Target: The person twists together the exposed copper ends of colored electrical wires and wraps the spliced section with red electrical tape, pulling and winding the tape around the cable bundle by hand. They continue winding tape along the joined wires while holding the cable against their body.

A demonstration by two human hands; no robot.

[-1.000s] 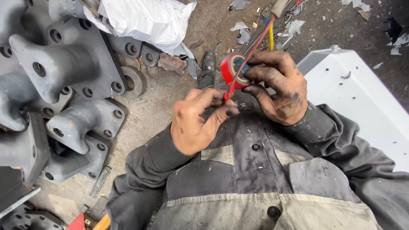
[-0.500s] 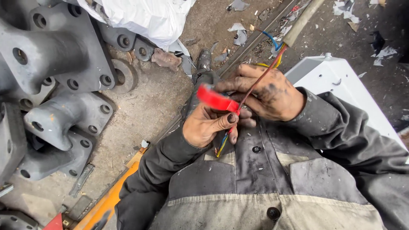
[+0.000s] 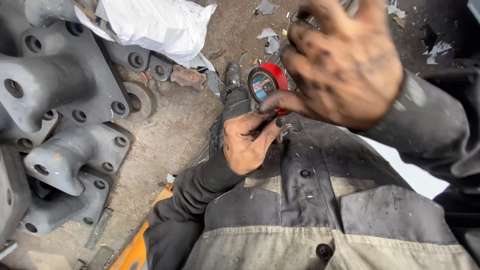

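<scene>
My right hand (image 3: 345, 65), black with grease, is raised close to the camera and holds a red roll of insulating tape (image 3: 266, 82) between thumb and fingers. My left hand (image 3: 248, 140) sits just below the roll, its fingers pinched together at the tape's lower edge, over the front of my dark work jacket (image 3: 320, 200). Whatever the left fingers pinch is hidden under the right thumb. The wires seen before are hidden behind the right hand.
Heavy grey cast-metal flanged parts (image 3: 55, 100) with bolt holes lie on the left. A white plastic bag (image 3: 160, 25) lies at the top. Dirty concrete floor (image 3: 165, 140) with paper scraps. An orange tool handle (image 3: 135, 250) shows at the bottom left.
My right hand has lifted toward the camera, turning the tape roll so its open core faces me. The left hand stayed below the roll. The view has shifted slightly.
</scene>
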